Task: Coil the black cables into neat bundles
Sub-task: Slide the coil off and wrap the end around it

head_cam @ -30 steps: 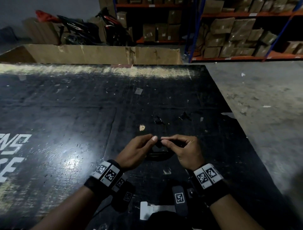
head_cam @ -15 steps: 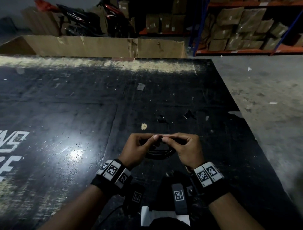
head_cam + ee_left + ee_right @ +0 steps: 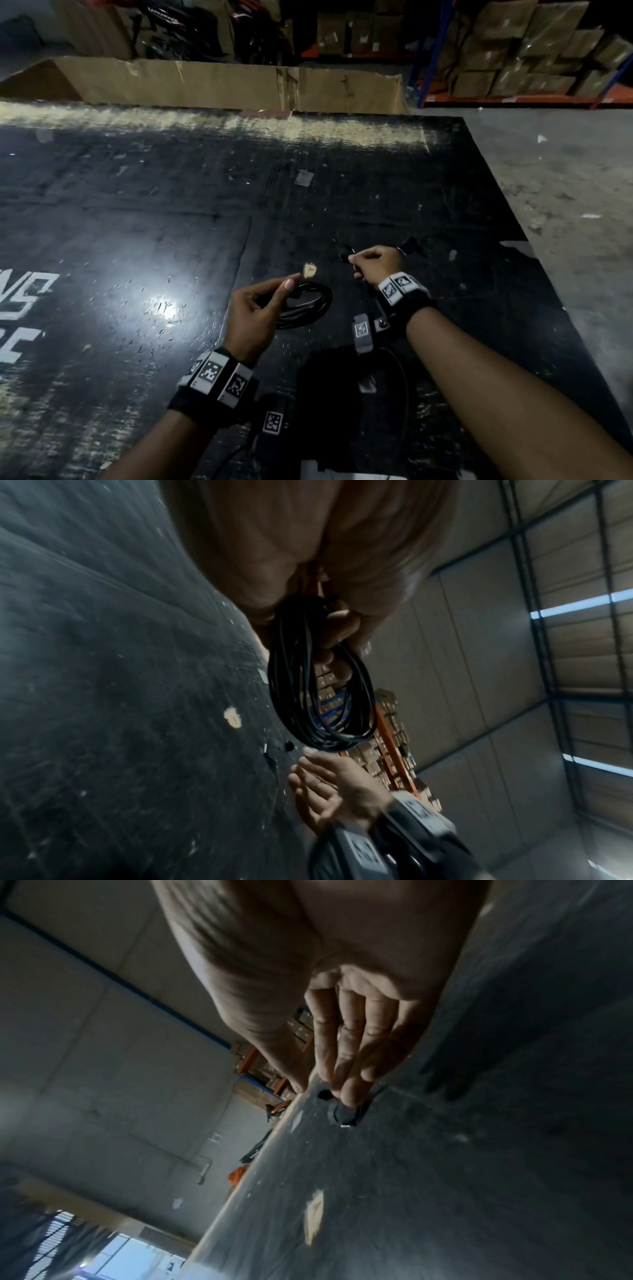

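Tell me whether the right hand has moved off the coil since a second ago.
Yes. The right hand has left the coil and reached forward, past the pale chip on the mat.

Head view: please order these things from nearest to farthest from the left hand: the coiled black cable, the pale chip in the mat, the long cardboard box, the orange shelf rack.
1. Coiled black cable: gripped in the left hand.
2. Pale chip: on the black mat, just beyond the fingers.
3. Long cardboard box: behind the mat's far edge.
4. Orange shelf rack: far right, behind the box.
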Tool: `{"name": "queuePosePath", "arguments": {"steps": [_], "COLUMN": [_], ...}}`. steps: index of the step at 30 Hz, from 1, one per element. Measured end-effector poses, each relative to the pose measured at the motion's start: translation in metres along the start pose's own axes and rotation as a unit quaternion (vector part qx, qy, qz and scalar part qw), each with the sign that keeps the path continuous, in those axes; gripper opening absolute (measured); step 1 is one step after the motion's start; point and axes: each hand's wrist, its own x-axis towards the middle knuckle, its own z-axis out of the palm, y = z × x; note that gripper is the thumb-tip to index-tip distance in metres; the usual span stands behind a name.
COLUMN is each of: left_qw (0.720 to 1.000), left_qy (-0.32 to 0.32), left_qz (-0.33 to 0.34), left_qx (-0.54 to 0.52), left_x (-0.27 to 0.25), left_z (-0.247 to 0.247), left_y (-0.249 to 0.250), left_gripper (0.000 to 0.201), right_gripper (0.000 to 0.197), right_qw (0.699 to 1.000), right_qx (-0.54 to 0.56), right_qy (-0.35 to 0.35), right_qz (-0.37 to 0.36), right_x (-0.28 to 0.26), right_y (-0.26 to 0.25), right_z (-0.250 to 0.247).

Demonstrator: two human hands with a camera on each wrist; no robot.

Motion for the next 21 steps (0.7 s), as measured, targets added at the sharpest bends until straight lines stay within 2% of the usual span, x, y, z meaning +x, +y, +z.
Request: {"name": "queuePosePath", "arguments": {"steps": [5, 9, 12, 14, 18, 21], "left_qw": [0.999, 0.998, 0.998, 0.997, 0.996, 0.995], "left_qy": [0.039, 0.055, 0.059, 0.065, 0.079, 0.091], "left_qz": [-0.013, -0.021, -0.028, -0.029, -0.027, -0.033], "left_qx": [-0.002, -0.002, -0.01, -0.013, -0.013, -0.029], "left_x": [0.004, 0.007, 0.007, 0.007, 0.009, 0.009], "left_z": [-0.01, -0.013, -0.013, -0.014, -0.014, -0.014], "left_y": [-0.003, -0.003, 0.0, 0.003, 0.004, 0.003], "left_gripper": [0.016, 0.013, 0.012, 0.012, 0.011, 0.011], "right_gripper": [0.031, 0.022, 0.005, 0.014, 0.021, 0.02], "right_qw": [0.998, 0.997, 0.997, 0.996, 0.988, 0.967], "right_qx": [-0.051, -0.059, -0.077, -0.061, 0.018, 0.099], "right_qy": [0.021, -0.021, 0.014, 0.053, 0.003, -0.057], "right_qz": [0.021, 0.039, -0.007, -0.049, -0.153, -0.229], "right_x": [0.04, 0.063, 0.045, 0.037, -0.008, -0.061], "right_y": [0.002, 0.011, 0.003, 0.003, -0.018, -0.028], "right_z": [0.03, 0.039, 0.038, 0.036, 0.012, -0.015]}}
